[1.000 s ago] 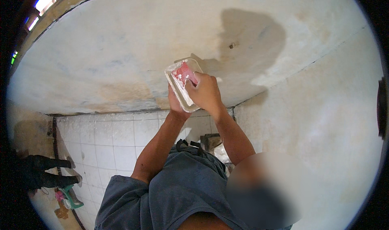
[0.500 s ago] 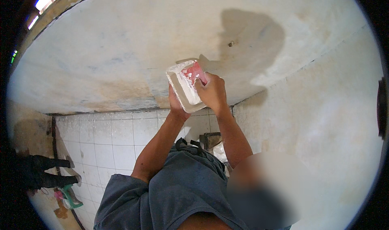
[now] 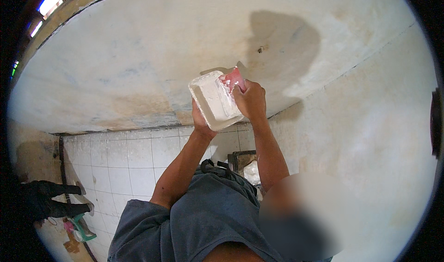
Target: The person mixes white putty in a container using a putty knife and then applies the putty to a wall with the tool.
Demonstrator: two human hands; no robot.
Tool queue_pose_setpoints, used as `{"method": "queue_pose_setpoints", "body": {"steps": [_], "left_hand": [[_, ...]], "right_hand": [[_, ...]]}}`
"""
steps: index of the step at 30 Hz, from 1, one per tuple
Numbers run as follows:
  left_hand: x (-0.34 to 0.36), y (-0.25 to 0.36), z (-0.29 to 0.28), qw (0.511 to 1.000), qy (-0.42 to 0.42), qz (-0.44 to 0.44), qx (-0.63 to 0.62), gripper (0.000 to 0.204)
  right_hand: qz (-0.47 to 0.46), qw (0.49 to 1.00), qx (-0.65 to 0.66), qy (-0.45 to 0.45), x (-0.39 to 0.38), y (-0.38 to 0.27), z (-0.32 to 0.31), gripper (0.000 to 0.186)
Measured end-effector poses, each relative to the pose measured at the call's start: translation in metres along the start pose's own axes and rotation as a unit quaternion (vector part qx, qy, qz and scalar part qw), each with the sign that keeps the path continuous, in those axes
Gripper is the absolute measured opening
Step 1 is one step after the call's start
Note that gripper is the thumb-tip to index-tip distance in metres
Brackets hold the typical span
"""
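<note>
My left hand (image 3: 200, 118) grips a pale rectangular tub (image 3: 203, 106) from its left side and underneath; most of its fingers are hidden behind the tub. White filler paste (image 3: 213, 90) coats the tub's inside and rim. In my right hand (image 3: 252, 99) is a red putty scraper (image 3: 232, 80), smeared with white paste and pinched between thumb and fingers. The scraper lies over the tub's right rim. Both hands are held out in front of a patchy, whitish plastered wall (image 3: 152, 54).
White floor tiles (image 3: 138, 153) lie below. A second wall (image 3: 351, 146) stands on the right. Beside my right forearm is a dark-framed box (image 3: 243, 158) with a white bag (image 3: 252, 173). Another person's dark-trousered legs (image 3: 55, 197) and a green-edged item (image 3: 83, 227) are at lower left.
My right hand has moved the scraper to the right, from inside the tub to its right rim. The tub stays nearly in place in my left hand.
</note>
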State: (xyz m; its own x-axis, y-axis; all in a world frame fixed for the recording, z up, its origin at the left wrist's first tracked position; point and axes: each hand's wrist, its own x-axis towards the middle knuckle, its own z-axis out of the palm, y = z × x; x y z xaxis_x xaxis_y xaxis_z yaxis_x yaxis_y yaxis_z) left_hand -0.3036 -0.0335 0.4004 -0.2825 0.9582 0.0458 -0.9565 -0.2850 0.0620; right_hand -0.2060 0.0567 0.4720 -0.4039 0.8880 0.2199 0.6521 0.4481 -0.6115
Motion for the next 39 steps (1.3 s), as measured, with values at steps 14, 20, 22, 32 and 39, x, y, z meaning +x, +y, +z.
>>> {"method": "queue_pose_setpoints", "body": {"steps": [14,20,22,32,39], "left_hand": [[0.004,-0.004,-0.020,0.998,0.028,0.034,0.041,0.052],[0.002,0.002,-0.018,0.998,0.023,0.027,0.044,0.052],[0.002,0.000,-0.017,0.999,0.026,0.017,0.038,0.053],[0.001,0.001,-0.013,0.991,-0.012,0.030,0.128,0.058],[0.002,0.000,-0.013,0.998,-0.001,0.002,0.056,0.058]], "right_hand": [[-0.159,0.987,-0.004,-0.013,-0.037,-0.038,0.001,0.020],[-0.179,0.977,0.021,0.114,-0.048,-0.038,-0.008,0.015],[-0.214,0.969,0.045,0.118,-0.045,-0.024,-0.003,0.018],[-0.078,0.982,0.135,0.106,-0.043,-0.008,-0.002,0.027],[-0.059,0.986,0.116,0.104,-0.044,-0.010,-0.001,0.019]]}}
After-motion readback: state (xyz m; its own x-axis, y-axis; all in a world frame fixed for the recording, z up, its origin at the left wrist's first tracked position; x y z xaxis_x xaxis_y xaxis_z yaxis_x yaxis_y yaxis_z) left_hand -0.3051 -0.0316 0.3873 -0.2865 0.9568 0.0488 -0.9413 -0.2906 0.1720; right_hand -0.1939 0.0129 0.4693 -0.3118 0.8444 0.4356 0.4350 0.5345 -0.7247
